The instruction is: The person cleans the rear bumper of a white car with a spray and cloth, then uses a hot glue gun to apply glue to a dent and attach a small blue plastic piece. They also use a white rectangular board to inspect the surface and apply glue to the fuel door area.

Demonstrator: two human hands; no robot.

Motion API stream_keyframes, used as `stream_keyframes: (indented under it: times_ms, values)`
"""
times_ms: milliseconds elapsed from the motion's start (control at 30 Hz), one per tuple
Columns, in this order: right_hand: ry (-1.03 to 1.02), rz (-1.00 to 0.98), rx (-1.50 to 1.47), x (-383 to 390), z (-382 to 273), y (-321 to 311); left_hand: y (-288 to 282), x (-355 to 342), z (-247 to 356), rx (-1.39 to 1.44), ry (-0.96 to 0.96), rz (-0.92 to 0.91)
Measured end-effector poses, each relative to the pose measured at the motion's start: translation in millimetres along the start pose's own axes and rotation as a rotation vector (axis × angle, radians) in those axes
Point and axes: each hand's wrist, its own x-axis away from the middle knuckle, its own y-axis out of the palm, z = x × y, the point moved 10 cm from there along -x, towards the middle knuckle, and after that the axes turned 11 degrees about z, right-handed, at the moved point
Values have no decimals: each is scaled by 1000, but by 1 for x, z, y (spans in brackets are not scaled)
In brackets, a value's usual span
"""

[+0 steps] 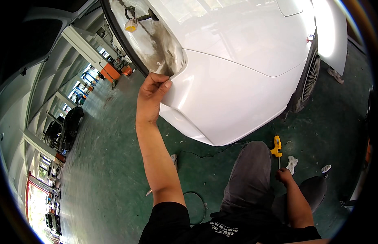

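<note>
A white car's rear corner panel [238,93] fills the upper middle. At the lower tip of its lamp recess [156,44], my left hand [155,87] is closed in a pinch against the body edge. Whatever lies between its thumb and fingers is hidden. Down by my knees, my right hand [283,175] is closed in a fist at the end of the metal shaft of a yellow T-shaped tool [277,145]. The tool's yellow part points away from me, over the green floor. From the recess hangs a yellow-tipped connector [131,26] on dark wiring.
A crumpled white cloth [292,164] and a small white bottle-like item [326,168] lie to the right. A dark cable [201,155] and a hose [203,203] cross the floor. The car's wheel [309,81] is at right; a person's shoe [336,76] shows beyond.
</note>
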Motion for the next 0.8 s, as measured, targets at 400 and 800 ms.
stream_keyframes:
  times_ms: [400,800]
  values:
    - [7,-2,19,2,-2,0,3,2,1,-3,17,25]
    - [3,-25,-2,-3,3,4,1,0,-1,77,12,86]
